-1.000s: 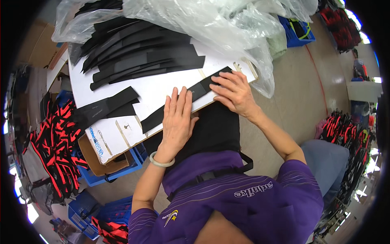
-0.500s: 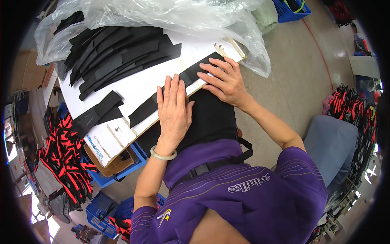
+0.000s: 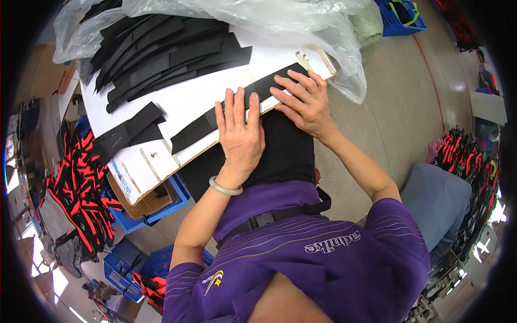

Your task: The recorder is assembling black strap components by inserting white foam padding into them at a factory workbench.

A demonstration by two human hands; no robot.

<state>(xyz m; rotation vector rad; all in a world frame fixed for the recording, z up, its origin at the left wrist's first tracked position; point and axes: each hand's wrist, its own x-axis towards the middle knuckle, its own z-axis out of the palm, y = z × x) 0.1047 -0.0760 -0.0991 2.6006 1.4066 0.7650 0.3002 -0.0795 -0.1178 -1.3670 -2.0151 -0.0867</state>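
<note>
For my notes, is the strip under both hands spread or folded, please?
Spread lengthwise: the strip lies flat and straight on the table.

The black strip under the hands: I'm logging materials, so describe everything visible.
The black strip is long, narrow and matt, apparently fabric. It lies flat along the near edge of the white tabletop, slanting up to the right. The left hand lays fingers across its middle; the right hand, near its right end. What they cover is hidden.

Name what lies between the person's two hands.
Between the left hand and right hand lies a stretch of black strip on the white tabletop, near its edge, as the head view shows.
</note>
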